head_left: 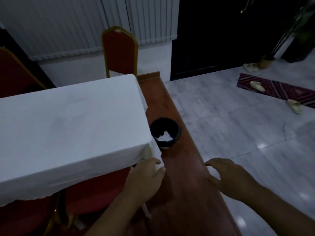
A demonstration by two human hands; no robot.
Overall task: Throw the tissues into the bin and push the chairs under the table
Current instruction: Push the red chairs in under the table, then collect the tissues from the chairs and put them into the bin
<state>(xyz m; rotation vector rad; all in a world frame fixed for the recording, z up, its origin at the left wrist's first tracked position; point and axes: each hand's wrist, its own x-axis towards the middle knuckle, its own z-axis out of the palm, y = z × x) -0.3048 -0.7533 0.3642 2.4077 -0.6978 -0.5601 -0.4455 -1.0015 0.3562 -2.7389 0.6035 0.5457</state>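
**Chair Push-In: Snag Risk at Tablecloth Corner**

White tissues (164, 137) lie in the black bin (166, 132) beside the table (68, 120). The left hand (144, 178) curls its fingers at the tablecloth corner, above the red chair (95, 189); what they pinch cannot be determined. The right hand (228, 176) hovers, fingers spread. Pulling cloth with the chair may drag the tablecloth.

The white-clothed desk (68, 120) runs off the frame's left edge, its cloth hiding most of the red padded chair (95, 189) beneath. The black round bin (167, 133) is partly covered by the desk's corner, and its white contents are too blurred to tell.
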